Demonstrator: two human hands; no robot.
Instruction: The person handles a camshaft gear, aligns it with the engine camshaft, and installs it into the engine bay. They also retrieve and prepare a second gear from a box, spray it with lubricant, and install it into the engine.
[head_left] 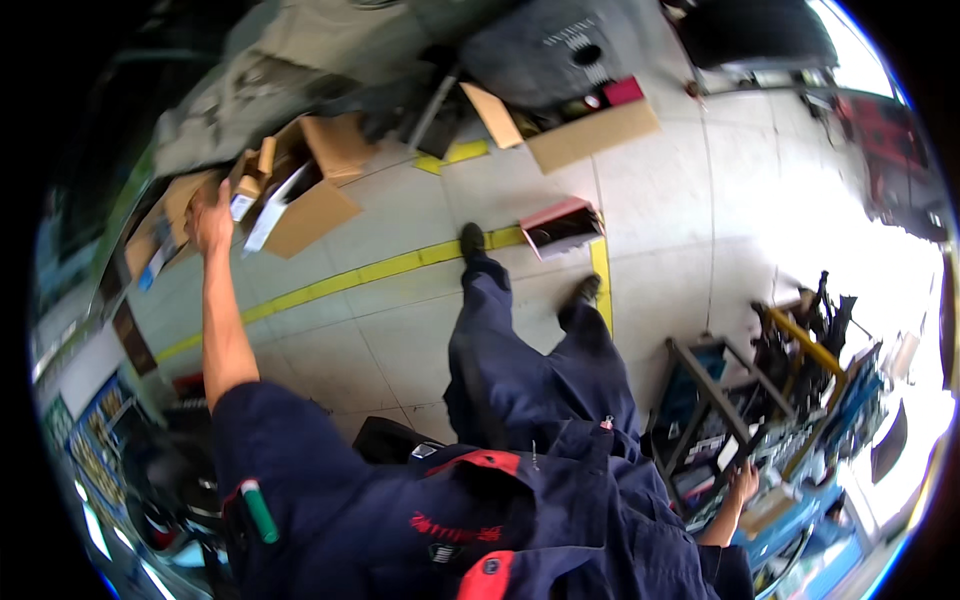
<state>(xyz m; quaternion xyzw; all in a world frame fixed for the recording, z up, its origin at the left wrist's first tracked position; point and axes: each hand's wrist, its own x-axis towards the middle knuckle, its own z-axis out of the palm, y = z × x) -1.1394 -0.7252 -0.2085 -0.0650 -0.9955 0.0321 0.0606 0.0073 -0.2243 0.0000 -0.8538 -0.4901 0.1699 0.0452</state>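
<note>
Stretched far out to the left, my left hand [209, 218] is at an open cardboard box [160, 225]. Its fingers are smeared by motion, and whether they hold anything is unclear. A blue item [152, 272] shows at that box's near edge. Right beside the hand stands another open cardboard box [308, 222], with a white sheet or flap [275, 208] and a small brown carton [245, 185] at its side. My right hand [742, 483] is low on the right, nearest to a grey metal frame [715, 392]. The fingers there are too small and blurred to read.
Near my feet lies a small pink-edged open box [560, 228] by a yellow floor line [390, 268]. A long open carton [595, 135] stands farther off, beside a dark grey covered object [545, 55]. Blue shelving with metal parts [820, 460] crowds the right.
</note>
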